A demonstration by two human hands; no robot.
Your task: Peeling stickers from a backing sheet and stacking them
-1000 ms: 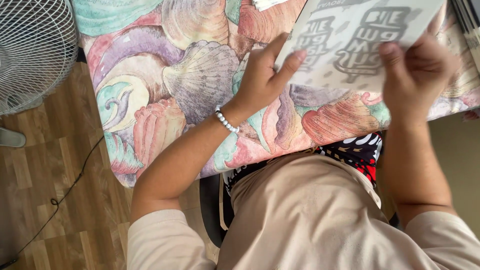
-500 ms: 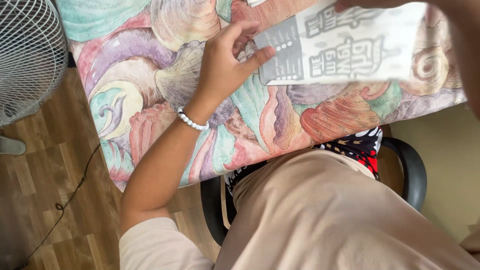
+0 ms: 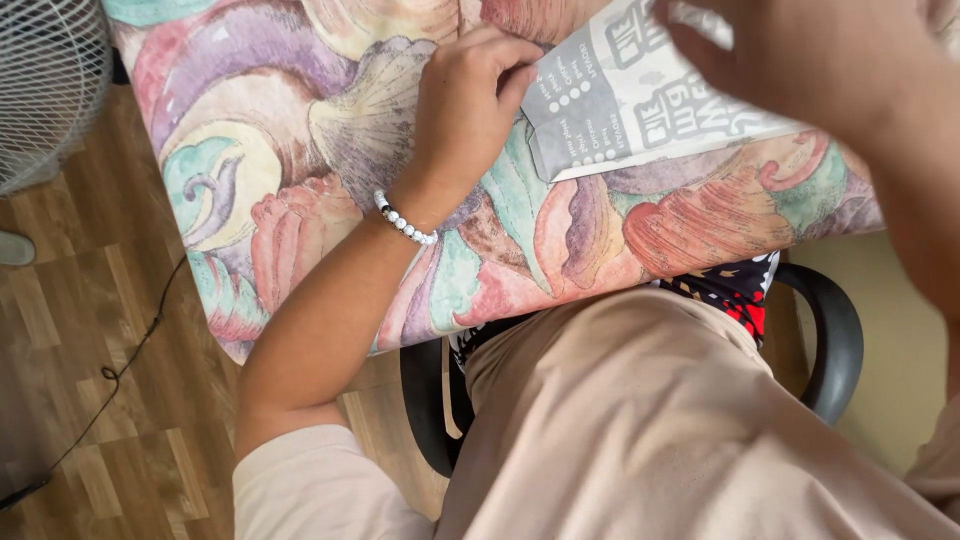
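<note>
We see the left hand [image 3: 470, 105] resting on the tablecloth [image 3: 300, 150], its fingers curled and pressed together, the fingertips pinching the left corner of a paper bag [image 3: 640, 110]. The bag lies flat on the cloth, stretching rightward from those fingertips; its near edge runs just below them, slanting up towards the right. It is thin grey and white paper with a crisp fold down the left side. The right hand [image 3: 800, 60] hangs over the bag's upper right part, close to the camera and blurred; we cannot tell whether its fingers are spread or gripping the paper.

Left of the curled fingers the cloth lies open, a smooth fabric printed with large shells in pink, lilac, teal and cream. Its edge drapes off the table below the wrist, which wears a bracelet [image 3: 405, 220] of small white beads. Beyond that edge we see wood-plank floor [image 3: 80, 330], a thin dark cord [image 3: 120, 360] trailing across it, and the wire grille of a fan [image 3: 45, 80] at far left. A black chair arm [image 3: 835, 340] curves at right.
</note>
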